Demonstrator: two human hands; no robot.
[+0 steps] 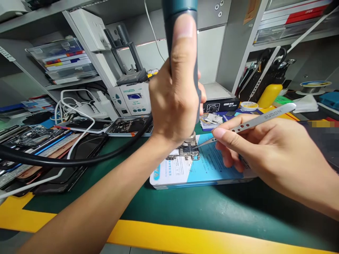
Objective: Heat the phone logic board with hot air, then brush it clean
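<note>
A dark, upright handpiece (182,7) is gripped by the left hand (174,98), its fingers wrapped around it and its thumb laid along the near side. Tweezers (254,121) are pinched by the right hand (259,144), their points aimed at a small circuit board (189,155), which is laid on a blue-and-white printed slab (212,165) on the green desk (217,208). The board is partly hidden by the left wrist and the metal nozzle (190,137) above it, so whether it is touched by the points cannot quite be told. The left side is crowded by device parts (34,155), crossed by a black hose (79,163) and a white cable (76,141). Behind, a white control unit (135,100) (its lettering seen upside down) is partly blocked by the left hand. A yellow bottle (270,95) is seen beyond the right hand.
</note>
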